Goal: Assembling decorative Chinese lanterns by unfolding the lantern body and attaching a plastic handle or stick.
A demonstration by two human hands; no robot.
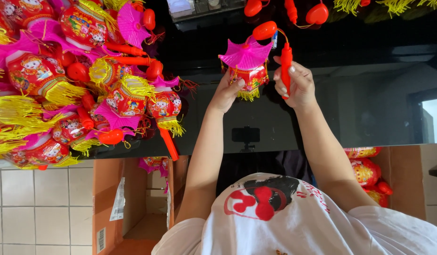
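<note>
A small red toy lantern (249,75) with a pink roof and yellow fringe sits above the black table, near its middle. My left hand (226,92) grips the lantern's body from the left side. My right hand (296,85) is closed around the lantern's red stick handle (286,63), held upright just right of the lantern. A thin cord runs from the handle's top to a red oval piece (265,30) above the pink roof.
A big pile of finished lanterns (81,80) covers the left of the glossy black table (360,108). Loose red handles and oval pieces (303,12) lie at the far edge. An open cardboard box (133,203) stands on the tiled floor lower left; more lanterns (367,172) sit lower right.
</note>
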